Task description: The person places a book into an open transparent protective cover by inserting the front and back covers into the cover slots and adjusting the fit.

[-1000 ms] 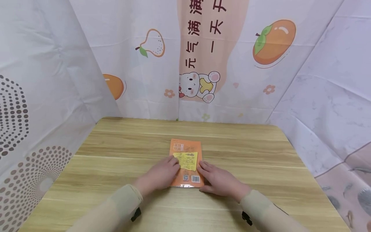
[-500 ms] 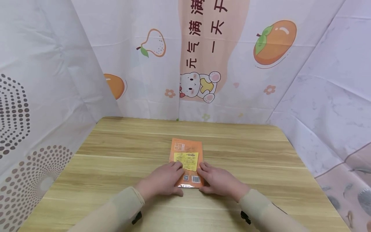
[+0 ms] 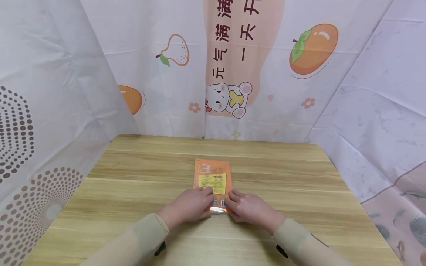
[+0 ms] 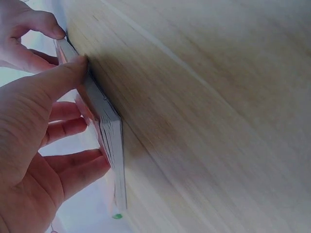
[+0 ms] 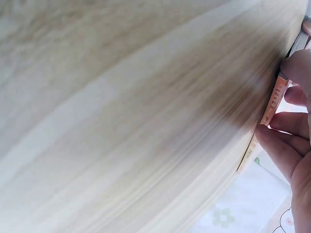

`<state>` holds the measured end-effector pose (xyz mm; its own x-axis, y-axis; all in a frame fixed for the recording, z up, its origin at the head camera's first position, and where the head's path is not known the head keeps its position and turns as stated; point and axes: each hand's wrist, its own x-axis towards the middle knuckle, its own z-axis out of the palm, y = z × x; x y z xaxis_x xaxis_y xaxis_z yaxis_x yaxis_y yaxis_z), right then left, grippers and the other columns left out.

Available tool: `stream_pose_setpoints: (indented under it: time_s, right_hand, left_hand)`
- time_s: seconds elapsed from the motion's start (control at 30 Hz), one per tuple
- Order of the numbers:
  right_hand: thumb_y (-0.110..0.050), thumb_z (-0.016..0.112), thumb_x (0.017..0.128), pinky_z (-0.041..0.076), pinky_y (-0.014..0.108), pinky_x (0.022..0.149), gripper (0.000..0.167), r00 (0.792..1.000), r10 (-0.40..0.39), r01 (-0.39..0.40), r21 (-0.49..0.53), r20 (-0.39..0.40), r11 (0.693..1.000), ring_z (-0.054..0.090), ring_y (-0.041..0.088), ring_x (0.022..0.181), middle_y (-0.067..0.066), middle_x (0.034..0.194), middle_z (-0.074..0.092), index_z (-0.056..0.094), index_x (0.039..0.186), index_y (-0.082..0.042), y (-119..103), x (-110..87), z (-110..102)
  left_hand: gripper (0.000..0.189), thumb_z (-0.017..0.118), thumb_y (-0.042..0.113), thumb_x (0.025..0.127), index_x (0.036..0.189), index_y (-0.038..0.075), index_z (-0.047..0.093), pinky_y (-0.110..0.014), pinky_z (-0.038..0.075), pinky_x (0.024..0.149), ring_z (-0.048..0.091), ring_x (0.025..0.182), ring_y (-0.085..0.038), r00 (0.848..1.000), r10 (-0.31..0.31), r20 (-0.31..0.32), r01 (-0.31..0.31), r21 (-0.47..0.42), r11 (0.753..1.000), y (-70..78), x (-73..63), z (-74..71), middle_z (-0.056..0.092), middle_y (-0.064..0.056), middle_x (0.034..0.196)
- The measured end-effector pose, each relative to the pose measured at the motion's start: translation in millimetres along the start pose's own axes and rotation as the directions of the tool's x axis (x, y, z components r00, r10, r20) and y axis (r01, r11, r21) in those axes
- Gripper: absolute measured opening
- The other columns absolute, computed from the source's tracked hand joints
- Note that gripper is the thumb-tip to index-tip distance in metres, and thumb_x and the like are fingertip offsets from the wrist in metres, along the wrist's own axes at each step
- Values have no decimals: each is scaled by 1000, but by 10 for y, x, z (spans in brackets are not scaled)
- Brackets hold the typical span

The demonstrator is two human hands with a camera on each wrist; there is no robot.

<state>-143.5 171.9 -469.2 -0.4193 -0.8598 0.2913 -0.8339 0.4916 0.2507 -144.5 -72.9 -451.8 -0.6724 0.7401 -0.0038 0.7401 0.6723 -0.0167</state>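
An orange book (image 3: 217, 166) with a yellow text panel (image 3: 216, 183) on its cover lies at the middle of the wooden table. A barcode near its front edge is partly covered by fingers. My left hand (image 3: 191, 205) holds the front left corner, thumb at the near edge and fingers over the cover; the left wrist view shows the book's page edges (image 4: 114, 155) beside it. On the front right corner, my right hand (image 3: 247, 207) grips with its thumb at the near edge and fingertips along the printed spine (image 5: 276, 101).
Wood-grain tabletop (image 3: 283, 170) surrounds the book. A printed curtain (image 3: 266, 122) with fruit and a cartoon animal hangs behind the far edge, and patterned cloth (image 3: 76, 92) hangs on the left side. Dark straps show under both sleeves.
My left hand has come down the book's left side to its front corner, its thumb swinging out and then back against the near edge. My right hand has shifted slightly left over the barcode.
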Motion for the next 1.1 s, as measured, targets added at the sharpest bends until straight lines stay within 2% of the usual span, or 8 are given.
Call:
stream_pose_setpoints:
  time_s: [0.23, 0.37, 0.5, 0.63, 0.73, 0.83, 0.93, 1.1]
  right_hand:
    - [-31, 79, 90, 62, 34, 76, 29, 993, 82, -89, 94, 81, 992, 73, 24, 106, 11, 115, 74, 72, 109, -10, 3, -56, -36]
    - [-36, 74, 95, 60, 42, 88, 36, 954, 259, -294, 289, 153, 911, 70, 28, 114, 14, 126, 71, 71, 120, -10, 22, -86, -81]
    - [-33, 65, 101, 57, 47, 93, 41, 812, 516, -584, 407, 273, 703, 71, 27, 107, 15, 126, 71, 65, 132, -5, 29, -64, -99]
    - [-29, 61, 104, 51, 49, 103, 50, 679, 614, -725, 499, 402, 475, 67, 26, 116, 16, 136, 66, 55, 146, -2, 26, -38, -103]
    - [-26, 58, 105, 44, 52, 110, 53, 651, 581, -729, 615, 489, 300, 58, 28, 132, 14, 145, 59, 47, 152, -5, 17, -22, -124]
    - [-29, 55, 106, 37, 56, 115, 57, 618, 548, -699, 713, 564, 54, 47, 32, 142, 14, 151, 53, 40, 157, -9, 10, -16, -158]
    - [-37, 55, 106, 31, 58, 118, 61, 572, 550, -650, 745, 608, -148, 43, 33, 144, 13, 153, 50, 37, 159, -13, 15, -19, -196]
    - [-34, 51, 107, 28, 55, 120, 61, 580, 539, -540, 784, 610, -306, 51, 30, 139, 11, 150, 54, 33, 160, -10, 47, -25, -231]
  left_hand:
    - [17, 72, 34, 91, 92, 19, 63, -23, 36, 48, 43, 61, -9, 996, 62, -69, -58, 52, 997, 6, 10, 27, 50, 5, 89]
    - [17, 73, 32, 87, 90, 19, 61, -22, 34, 47, 41, 59, -8, 993, 89, -77, -85, 55, 995, -4, 4, 16, 50, 5, 87]
    - [17, 72, 30, 86, 91, 20, 60, -22, 35, 48, 41, 59, -8, 990, 115, -87, -111, 51, 993, -23, -5, 1, 52, 5, 88]
    - [14, 72, 29, 87, 91, 20, 61, -22, 38, 49, 42, 59, -7, 986, 138, -96, -132, 60, 989, -47, 3, 6, 55, 5, 89]
    - [15, 73, 30, 88, 93, 21, 62, -22, 39, 50, 43, 60, -6, 986, 140, -84, -137, 49, 989, -63, 5, 2, 56, 6, 90]
    - [18, 74, 33, 89, 98, 21, 64, -22, 42, 52, 45, 61, -5, 990, 126, -65, -125, 17, 992, -78, 9, -5, 57, 6, 94]
    - [30, 72, 44, 92, 109, 20, 66, -23, 43, 55, 46, 64, -4, 996, 82, -27, -84, -40, 996, -90, 9, -9, 57, 5, 99]
    - [52, 55, 67, 96, 117, 21, 68, -25, 41, 56, 48, 61, -6, 998, -46, 36, 52, -198, 979, -87, 14, -37, 54, 8, 97]
